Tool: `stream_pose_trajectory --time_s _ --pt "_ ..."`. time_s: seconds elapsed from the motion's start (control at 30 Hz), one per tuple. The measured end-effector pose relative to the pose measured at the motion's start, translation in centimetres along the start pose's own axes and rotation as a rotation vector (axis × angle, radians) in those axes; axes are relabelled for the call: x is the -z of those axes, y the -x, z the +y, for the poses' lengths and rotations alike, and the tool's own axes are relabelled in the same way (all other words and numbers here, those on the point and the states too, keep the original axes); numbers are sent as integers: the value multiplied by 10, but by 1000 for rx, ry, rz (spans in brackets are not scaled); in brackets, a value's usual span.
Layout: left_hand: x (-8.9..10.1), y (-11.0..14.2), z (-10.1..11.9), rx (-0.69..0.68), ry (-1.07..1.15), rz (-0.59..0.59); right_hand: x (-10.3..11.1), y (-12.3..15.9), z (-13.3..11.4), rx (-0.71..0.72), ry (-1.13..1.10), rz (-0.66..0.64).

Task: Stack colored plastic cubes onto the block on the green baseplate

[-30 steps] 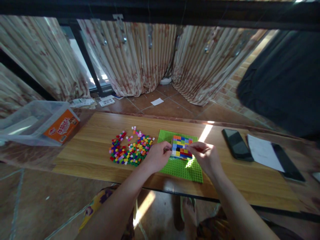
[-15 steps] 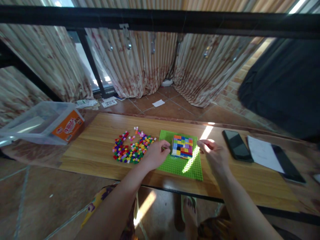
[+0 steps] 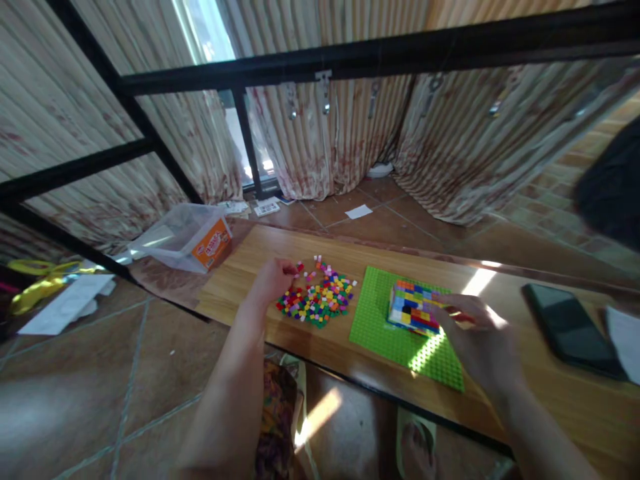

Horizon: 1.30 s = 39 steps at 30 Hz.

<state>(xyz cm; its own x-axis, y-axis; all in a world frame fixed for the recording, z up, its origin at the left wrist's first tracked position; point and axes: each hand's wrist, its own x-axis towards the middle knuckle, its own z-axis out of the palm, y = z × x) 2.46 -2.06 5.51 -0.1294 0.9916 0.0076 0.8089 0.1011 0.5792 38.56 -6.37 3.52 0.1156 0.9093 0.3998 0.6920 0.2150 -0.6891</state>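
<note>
My left hand (image 3: 273,280) has its fingers curled together at the left edge of a pile of small coloured building bricks (image 3: 320,297); what they pinch, if anything, is hidden. My right hand (image 3: 475,327) reaches in at the right end of a layered block of bricks (image 3: 411,308), its thumb and fingers closed together. Whether it holds a brick or only touches the block I cannot tell. The many-coloured block stands on a green studded baseplate (image 3: 373,313), and my right hand covers its right end.
A wooden table (image 3: 310,245) carries all this. At its left end stands a clear plastic box (image 3: 175,233) with an orange label. To the right lie a dark phone (image 3: 570,330) and white paper (image 3: 625,340). Black metal bars (image 3: 350,63) cross in front of striped curtains.
My left hand has gone from beside the block to the far left side of the brick pile. My right hand has come in against the block's right end. The view has turned left.
</note>
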Motion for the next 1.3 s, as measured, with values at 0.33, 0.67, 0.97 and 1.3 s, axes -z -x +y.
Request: stream_pose_trajectory --time_s 0.33,0.67,0.97,1.3 --pt "-19 0 12 -69 -145 3 -29 2 40 477 289 -100" --pt "-5 -7 -8 -25 -99 -43 -12 -7 50 600 230 -213" --pt "12 10 -20 -213 -86 -345 7 -14 64 683 237 -244" --pt "1 17 -8 -142 -244 -296 6 -12 56 668 222 -215"
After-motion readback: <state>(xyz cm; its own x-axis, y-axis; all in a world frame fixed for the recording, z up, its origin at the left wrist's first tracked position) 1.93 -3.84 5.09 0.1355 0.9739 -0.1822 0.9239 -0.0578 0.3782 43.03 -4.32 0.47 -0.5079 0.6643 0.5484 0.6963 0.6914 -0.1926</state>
